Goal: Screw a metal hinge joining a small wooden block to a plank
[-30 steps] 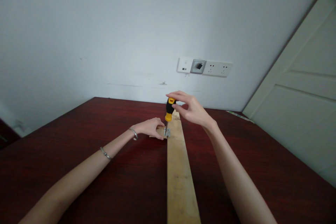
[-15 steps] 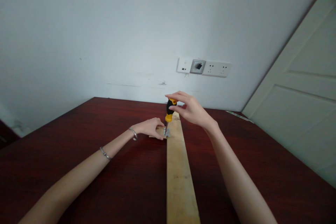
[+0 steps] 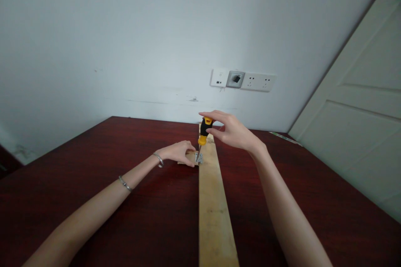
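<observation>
My right hand (image 3: 227,129) has its fingers around the black and yellow handle of a screwdriver (image 3: 206,127). The screwdriver leans slightly, its shaft pointing down at a small metal hinge (image 3: 199,157). That hinge spans the seam between a long wooden plank (image 3: 213,200) and a short wooden block (image 3: 190,157) at the plank's left side. My left hand (image 3: 180,151) grips the block, thumb on the near side and fingers on the far side. Any screw under the tip is too small to make out.
The dark red tabletop (image 3: 125,217) carries the plank, which runs from the near edge towards the white wall (image 3: 150,41). Wall sockets (image 3: 258,82) sit above the table's back edge. A pale panelled door (image 3: 360,112) stands at the right, near a thin printed strip (image 3: 285,138).
The screwdriver's handle has tipped a little to the right, along with my right hand. My left hand stays put on the block.
</observation>
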Demonstrator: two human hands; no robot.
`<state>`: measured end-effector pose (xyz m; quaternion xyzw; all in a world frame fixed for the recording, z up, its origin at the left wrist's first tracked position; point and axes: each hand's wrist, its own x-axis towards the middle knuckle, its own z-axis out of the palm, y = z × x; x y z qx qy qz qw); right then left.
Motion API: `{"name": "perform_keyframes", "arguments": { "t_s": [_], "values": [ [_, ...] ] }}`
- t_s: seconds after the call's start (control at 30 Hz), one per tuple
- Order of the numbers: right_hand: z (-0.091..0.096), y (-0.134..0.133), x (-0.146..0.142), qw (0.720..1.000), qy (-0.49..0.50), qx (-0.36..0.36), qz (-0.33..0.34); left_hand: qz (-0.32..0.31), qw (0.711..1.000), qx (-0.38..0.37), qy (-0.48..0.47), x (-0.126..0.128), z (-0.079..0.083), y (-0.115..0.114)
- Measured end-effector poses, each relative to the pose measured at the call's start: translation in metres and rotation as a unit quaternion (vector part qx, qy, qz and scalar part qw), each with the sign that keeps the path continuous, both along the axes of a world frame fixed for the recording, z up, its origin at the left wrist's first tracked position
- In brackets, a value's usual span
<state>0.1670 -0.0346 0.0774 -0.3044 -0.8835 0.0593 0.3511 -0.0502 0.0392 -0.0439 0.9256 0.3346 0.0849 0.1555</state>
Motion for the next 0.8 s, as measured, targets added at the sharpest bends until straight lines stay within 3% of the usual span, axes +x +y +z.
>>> {"name": "perform_keyframes", "arguments": {
  "t_s": [0.53,0.8],
  "values": [
    [0.0058,-0.0053,0.0048,0.999,-0.024,0.022,-0.038,0.003,1.0,0.006,0.0,0.0006,0.0013,-0.002],
    [0.0014,-0.0038,-0.0045,0.993,-0.031,0.074,-0.089,-0.001,1.0,0.002,-0.003,0.0009,0.0015,-0.0016]
  ]
}}
